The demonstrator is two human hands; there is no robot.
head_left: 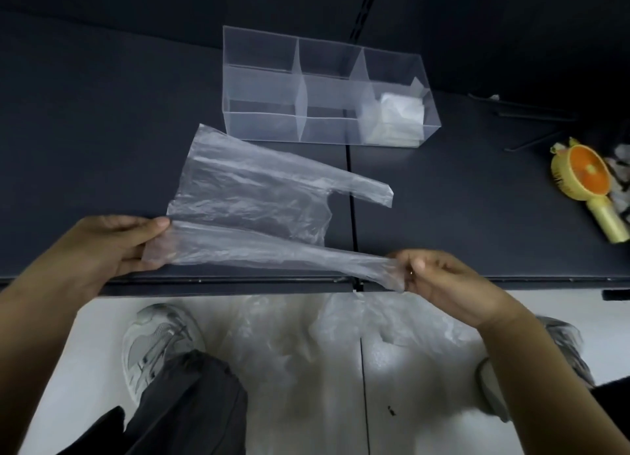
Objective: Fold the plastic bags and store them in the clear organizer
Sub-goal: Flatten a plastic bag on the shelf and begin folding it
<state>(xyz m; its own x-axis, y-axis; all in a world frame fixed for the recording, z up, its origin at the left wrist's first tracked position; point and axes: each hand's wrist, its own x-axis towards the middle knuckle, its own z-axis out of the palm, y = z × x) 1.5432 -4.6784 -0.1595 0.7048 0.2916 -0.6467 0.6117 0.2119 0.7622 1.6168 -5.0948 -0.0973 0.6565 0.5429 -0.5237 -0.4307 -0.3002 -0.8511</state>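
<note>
A clear plastic bag [252, 195] lies spread on the dark table [102, 130], its near edge lifted. My left hand [116, 246] pinches the bag's bottom corner at the left. My right hand [439, 280] pinches the near handle at the table's front edge. The far handle points right, flat on the table. Behind the bag stands the clear organizer [262, 89], divided into several compartments. Its front right compartment holds folded bags [395, 120].
A yellow hand-held fan [589, 185] with an orange face lies at the right of the table. More loose clear bags [341, 335] are heaped on the white floor below the table edge, between my shoes. A seam runs down the table's middle.
</note>
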